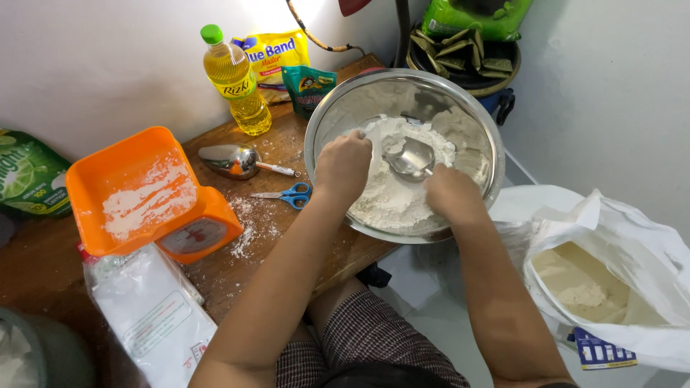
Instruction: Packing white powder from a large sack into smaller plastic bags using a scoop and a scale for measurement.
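At the right edge of the brown wooden table, the round steel bowl of white flour overhangs; left hand is fisted in flour, right hand grips a metal scoop. Hard pressing may tip it.

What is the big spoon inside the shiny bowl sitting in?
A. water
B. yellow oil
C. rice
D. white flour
D: the metal scoop lies in a heap of white flour inside the steel bowl, with the left hand and right hand in it.

Floury wooden table under bowl, scale
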